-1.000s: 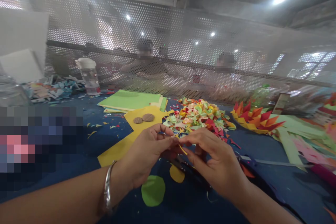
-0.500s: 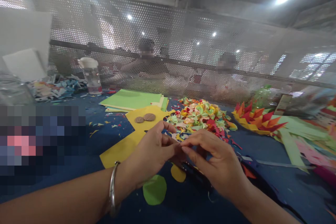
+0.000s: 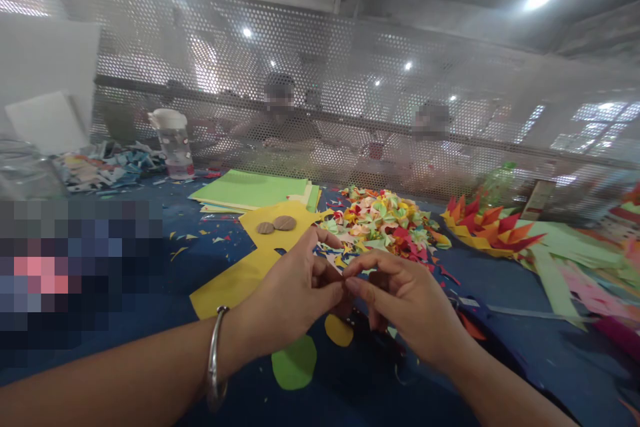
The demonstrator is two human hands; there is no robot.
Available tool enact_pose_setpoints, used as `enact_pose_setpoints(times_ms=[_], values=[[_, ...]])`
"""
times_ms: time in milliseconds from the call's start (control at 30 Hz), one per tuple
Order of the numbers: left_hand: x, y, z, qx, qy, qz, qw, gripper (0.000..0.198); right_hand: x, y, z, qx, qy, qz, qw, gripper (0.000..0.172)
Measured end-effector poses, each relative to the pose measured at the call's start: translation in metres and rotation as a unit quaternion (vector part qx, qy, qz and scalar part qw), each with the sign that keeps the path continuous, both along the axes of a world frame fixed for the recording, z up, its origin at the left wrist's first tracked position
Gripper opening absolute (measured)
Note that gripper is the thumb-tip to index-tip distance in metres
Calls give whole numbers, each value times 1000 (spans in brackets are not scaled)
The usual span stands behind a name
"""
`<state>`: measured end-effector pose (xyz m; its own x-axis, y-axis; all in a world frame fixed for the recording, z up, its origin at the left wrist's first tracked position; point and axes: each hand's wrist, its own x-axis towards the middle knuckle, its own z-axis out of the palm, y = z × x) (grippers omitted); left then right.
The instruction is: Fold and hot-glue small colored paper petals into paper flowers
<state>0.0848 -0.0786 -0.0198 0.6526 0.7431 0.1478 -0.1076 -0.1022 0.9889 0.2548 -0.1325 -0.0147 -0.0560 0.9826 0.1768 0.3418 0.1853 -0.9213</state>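
Observation:
My left hand (image 3: 305,283), with a silver bangle at the wrist, has its thumb and fingers pinched together. Fingertip to fingertip with it, my right hand (image 3: 407,290) pinches at the same spot; whatever lies between them is too small or hidden to make out. Below the left hand lie a green paper disc (image 3: 294,363) and a smaller yellow paper disc (image 3: 339,330). Cut yellow paper (image 3: 227,283) sits partly behind my left hand, with two brown ridged discs (image 3: 284,223) on its far part. A dark object beneath the hands is mostly covered.
A heap of small folded paper pieces (image 3: 387,217) lies beyond my hands. Behind the yellow paper is a stack of green sheets (image 3: 250,185). A red-orange paper flower (image 3: 493,230) stands at right, a clear bottle (image 3: 175,145) at back left. A perforated screen (image 3: 345,80) borders the table.
My right hand's lower fingers have shifted slightly, and both hands have moved a little. The pinched fingertips stay together; the papers and discs lie as before.

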Motion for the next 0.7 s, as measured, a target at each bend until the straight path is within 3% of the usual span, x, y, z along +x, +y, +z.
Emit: enact_pose_setpoints(times_ms=[467,700], values=[[-1,-4,7,-7,20,-20,1000,38,0,0,2,5,46,-14,999,22],[-2,0,1,9,7,-23,1000,42,1,1,1,11,54,-2,998,25]])
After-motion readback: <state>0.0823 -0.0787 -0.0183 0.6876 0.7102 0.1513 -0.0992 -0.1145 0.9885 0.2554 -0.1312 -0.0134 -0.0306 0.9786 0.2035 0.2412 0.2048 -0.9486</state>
